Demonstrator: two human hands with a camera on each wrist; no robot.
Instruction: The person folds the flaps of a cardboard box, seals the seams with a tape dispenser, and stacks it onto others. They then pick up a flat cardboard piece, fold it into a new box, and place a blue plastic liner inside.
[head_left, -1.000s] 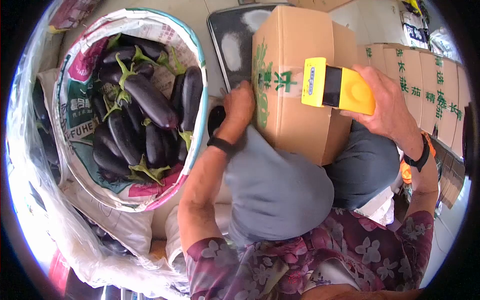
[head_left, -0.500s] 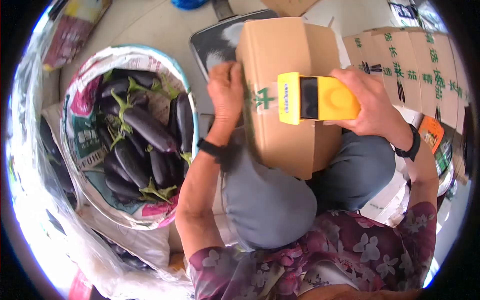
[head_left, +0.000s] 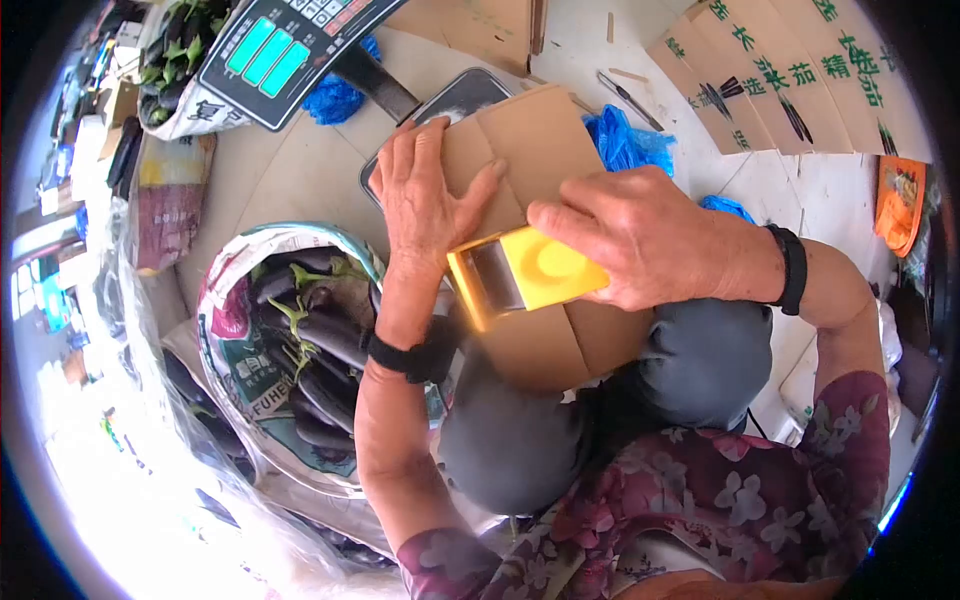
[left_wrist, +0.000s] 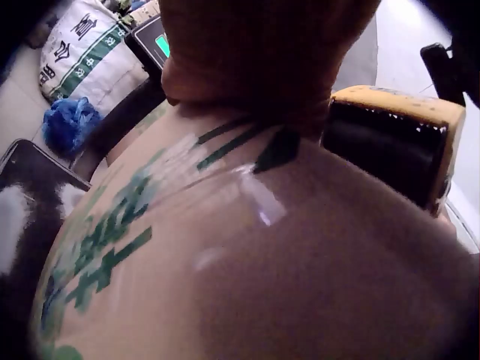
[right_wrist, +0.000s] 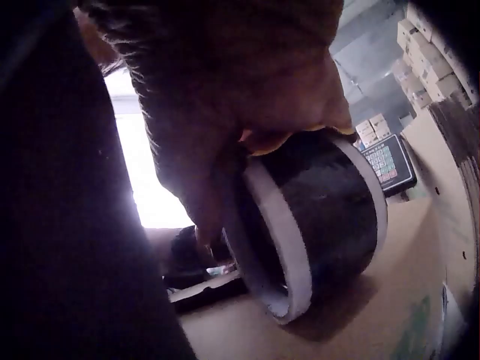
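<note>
A cardboard box (head_left: 540, 145) stands in front of the person's knees, its closed flaps facing up in the head view. The left hand (head_left: 425, 195) rests on its far left part, fingers spread and thumb out to the side. Gripped in the right hand (head_left: 640, 240) is a yellow tape dispenser (head_left: 550, 268), held over the box with its front end near the left wrist. In the right wrist view a wide tape roll (right_wrist: 322, 202) shows below the hand. Green print (left_wrist: 112, 247) and shiny clear tape mark the box side in the left wrist view.
To the left stands a round sack-lined basket (head_left: 250, 400) of eggplants (head_left: 330, 335). A scale display (head_left: 270, 60) rises at the back, its dark platform (head_left: 470, 95) behind the box. Printed flat cartons (head_left: 790, 75), blue plastic bags (head_left: 630, 140) and a knife (head_left: 630, 100) lie beyond.
The left hand has gone from the box's left side onto its top. The dispenser has swung left and tilted, nearer the left hand. The head view has shifted, bringing in the scale display.
</note>
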